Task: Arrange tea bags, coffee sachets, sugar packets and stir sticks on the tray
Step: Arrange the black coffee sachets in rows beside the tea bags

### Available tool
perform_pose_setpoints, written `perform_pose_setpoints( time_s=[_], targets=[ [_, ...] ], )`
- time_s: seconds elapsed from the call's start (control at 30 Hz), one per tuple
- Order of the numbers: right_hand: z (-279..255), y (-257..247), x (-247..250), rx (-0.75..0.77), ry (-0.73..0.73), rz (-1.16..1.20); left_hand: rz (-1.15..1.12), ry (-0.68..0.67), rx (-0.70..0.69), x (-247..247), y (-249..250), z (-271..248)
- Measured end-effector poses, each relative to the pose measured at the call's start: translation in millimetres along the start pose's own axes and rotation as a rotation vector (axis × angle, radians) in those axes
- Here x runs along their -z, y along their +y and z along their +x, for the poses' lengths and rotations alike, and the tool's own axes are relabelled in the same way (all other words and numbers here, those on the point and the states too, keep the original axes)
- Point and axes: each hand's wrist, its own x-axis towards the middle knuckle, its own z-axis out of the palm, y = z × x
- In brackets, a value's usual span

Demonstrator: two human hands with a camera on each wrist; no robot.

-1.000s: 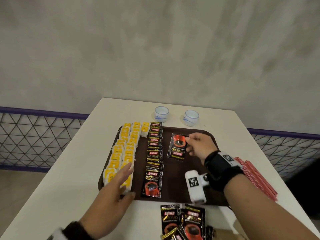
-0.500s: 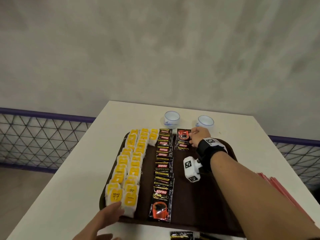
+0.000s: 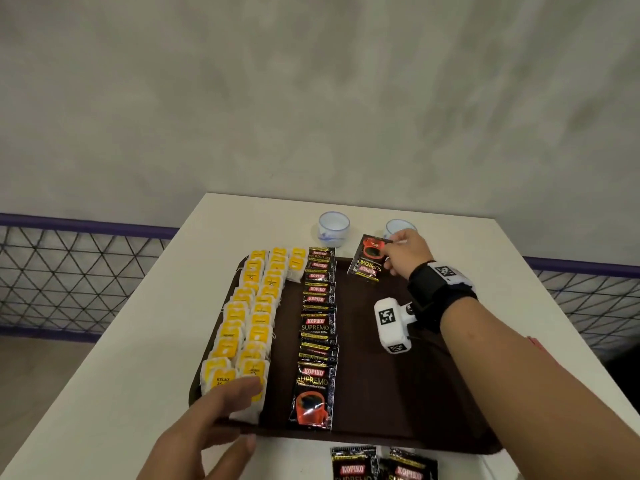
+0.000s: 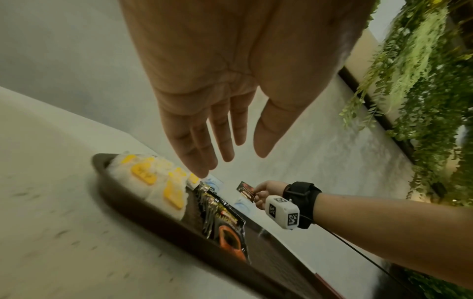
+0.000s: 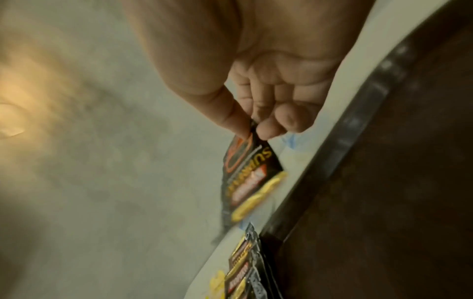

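Observation:
A dark brown tray (image 3: 398, 393) lies on the white table. Two rows of yellow tea bags (image 3: 249, 323) fill its left side, with a column of black coffee sachets (image 3: 317, 323) beside them. My right hand (image 3: 398, 258) pinches one black coffee sachet (image 3: 369, 259) by its corner, lifted over the tray's far edge; thumb and fingertip pinch it (image 5: 252, 161) in the right wrist view. My left hand (image 3: 221, 420) hovers with straight fingers at the tray's near left corner, over the nearest tea bags (image 4: 153, 182), holding nothing.
Two small white cups (image 3: 333, 228) (image 3: 396, 226) stand behind the tray. Loose coffee sachets (image 3: 381, 462) lie on the table before the tray's near edge. A strip of red stir sticks (image 3: 533, 341) peeks past my right forearm. A railing runs behind the table.
My right hand carried the sachet from mid-tray to the far edge and lifted it slightly. My left hand stayed near the front tea bags.

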Motion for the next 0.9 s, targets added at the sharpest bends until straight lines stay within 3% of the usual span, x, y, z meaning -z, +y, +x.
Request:
perform_pose_setpoints(
  time_s=[0.1, 0.17, 0.4, 0.63, 0.77, 0.9],
  targets=[
    [-12.3, -6.4, 13.8, 0.114, -0.122, 0.003, 0.078, -0.025, -0.169, -1.1, 10.8, 3.7],
    [-22.8, -13.3, 22.5, 0.107, -0.196, 0.048, 0.075, 0.007, -0.218, -4.4, 19.3, 4.7],
    [-65.0, -17.8, 33.0, -0.126, -0.240, 0.627, -0.013, -0.021, -0.158, -20.3, 35.4, 13.6],
    [-130.1, -12.3, -6.4, 0.164, -0.494, 0.570, -0.243, 0.011, -0.067, -43.7, 73.6, 105.7],
    [-143.9, -10.6, -6.9, 0.258, -0.513, 0.464, -0.248, 0.137, -0.077, -38.1, 71.8, 128.5],
    [-131.7, -7.6, 8.4, 0.280, -0.415, 0.288, -0.143, 0.059, -0.110, -38.9, 64.2, 136.8]
  ],
)
